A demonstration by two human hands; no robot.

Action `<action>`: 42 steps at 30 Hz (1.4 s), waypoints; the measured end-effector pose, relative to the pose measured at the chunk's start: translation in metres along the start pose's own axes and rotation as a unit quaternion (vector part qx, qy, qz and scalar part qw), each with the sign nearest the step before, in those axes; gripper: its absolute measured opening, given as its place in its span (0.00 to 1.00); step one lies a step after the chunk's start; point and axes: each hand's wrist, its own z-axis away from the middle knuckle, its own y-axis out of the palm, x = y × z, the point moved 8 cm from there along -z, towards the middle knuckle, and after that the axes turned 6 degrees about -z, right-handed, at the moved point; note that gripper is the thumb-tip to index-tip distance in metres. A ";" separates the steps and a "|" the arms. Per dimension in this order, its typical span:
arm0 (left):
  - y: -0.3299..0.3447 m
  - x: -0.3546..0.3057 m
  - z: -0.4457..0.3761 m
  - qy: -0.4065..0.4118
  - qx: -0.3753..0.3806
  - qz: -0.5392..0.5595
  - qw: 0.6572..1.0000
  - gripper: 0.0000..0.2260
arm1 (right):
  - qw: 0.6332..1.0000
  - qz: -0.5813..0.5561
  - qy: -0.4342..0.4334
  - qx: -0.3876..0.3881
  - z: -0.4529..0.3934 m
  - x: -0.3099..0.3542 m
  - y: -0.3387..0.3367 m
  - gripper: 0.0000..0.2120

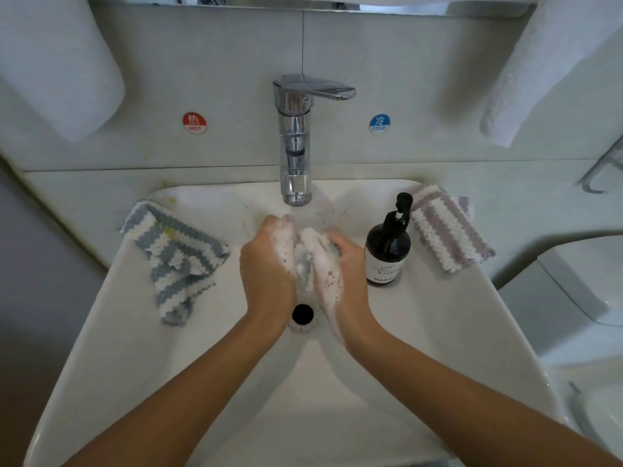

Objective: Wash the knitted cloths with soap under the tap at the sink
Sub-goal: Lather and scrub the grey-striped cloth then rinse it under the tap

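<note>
Knitted cloth [305, 264], lathered, gripped between curled fingers of left hand [268, 261] and right hand [344, 267] over sink [438, 332], below tap [295, 139].

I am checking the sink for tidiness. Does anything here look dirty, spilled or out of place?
Small yellow marks stand out: one on the blue striped cloth on the left rim, one on the sink rim behind it. What they are cannot be told. The soap bottle stands upright.

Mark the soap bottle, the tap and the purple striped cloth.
soap bottle [387, 251]: head view, dark body above the label.
tap [295, 143]: head view, chrome spout.
purple striped cloth [446, 227]: head view, middle of the cloth.
</note>
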 end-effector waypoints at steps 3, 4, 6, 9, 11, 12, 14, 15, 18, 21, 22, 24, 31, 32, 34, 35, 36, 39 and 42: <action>0.003 -0.009 0.012 -0.001 0.032 0.025 0.999 0.08 | 0.998 -0.047 -0.039 -0.026 -0.010 0.020 -0.001 0.17; 0.006 -0.014 0.020 -0.012 0.049 0.043 0.998 0.10 | 0.996 -0.070 -0.023 -0.051 -0.018 0.019 -0.006 0.19; 0.010 -0.026 0.029 -0.025 0.056 0.091 0.994 0.09 | 0.995 -0.045 0.044 -0.077 -0.027 0.005 -0.015 0.21; 0.006 -0.018 0.009 -0.046 0.009 0.082 0.996 0.09 | 0.999 -0.002 0.043 -0.019 -0.012 -0.008 -0.010 0.19; 0.003 -0.005 -0.001 -0.051 -0.003 0.057 0.997 0.11 | 0.999 0.040 -0.023 0.004 -0.001 0.003 -0.002 0.15; 0.004 -0.001 0.003 -0.066 0.008 0.065 0.996 0.12 | 0.999 0.027 -0.028 0.004 -0.002 0.009 -0.001 0.14; 0.012 -0.006 0.020 -0.076 0.054 0.056 0.994 0.14 | 0.999 -0.028 -0.015 -0.040 -0.014 0.017 -0.008 0.18; 0.015 -0.014 0.029 -0.066 0.072 0.038 0.995 0.16 | 0.995 -0.073 0.007 -0.067 -0.022 0.015 -0.013 0.21; 0.014 -0.020 0.023 -0.053 0.054 0.054 0.996 0.15 | 0.988 -0.118 0.073 -0.069 -0.018 0.002 -0.012 0.18; 0.005 -0.004 0.001 -0.047 0.008 0.050 0.998 0.09 | 0.987 -0.137 0.088 0.001 0.004 -0.007 0.002 0.10; 0.004 -0.002 0.001 -0.046 0.010 0.047 0.998 0.10 | 0.987 -0.147 0.072 0.007 0.005 -0.004 0.004 0.09; 0.006 -0.008 0.015 -0.032 0.036 0.045 0.998 0.06 | 0.990 -0.137 0.033 -0.024 -0.006 0.005 -0.002 0.10; 0.002 -0.010 -0.001 -0.018 -0.003 0.012 1.000 0.09 | 0.999 -0.013 0.038 0.030 0.003 -0.003 0.001 0.15; 0.003 -0.003 -0.003 -0.043 -0.001 0.031 0.999 0.11 | 0.999 -0.002 0.020 0.034 0.004 -0.002 0.001 0.13; 0.004 -0.008 0.010 -0.054 0.019 0.077 0.995 0.10 | 0.999 -0.034 0.011 0.015 -0.004 0.005 -0.002 0.10; 0.006 -0.018 0.019 -0.025 0.037 0.062 0.997 0.06 | 0.999 -0.054 0.006 -0.007 -0.011 0.011 -0.006 0.12; 0.008 -0.028 0.030 0.004 0.059 0.039 0.998 0.04 | 0.997 -0.076 0.012 -0.027 -0.019 0.012 -0.011 0.15; 0.013 -0.032 0.029 0.007 0.061 0.057 0.996 0.08 | 0.997 -0.065 0.044 -0.022 -0.021 0.007 -0.014 0.20; 0.006 -0.003 0.002 -0.103 -0.005 0.096 0.990 0.11 | 0.998 0.033 0.011 0.052 -0.003 0.008 0.000 0.15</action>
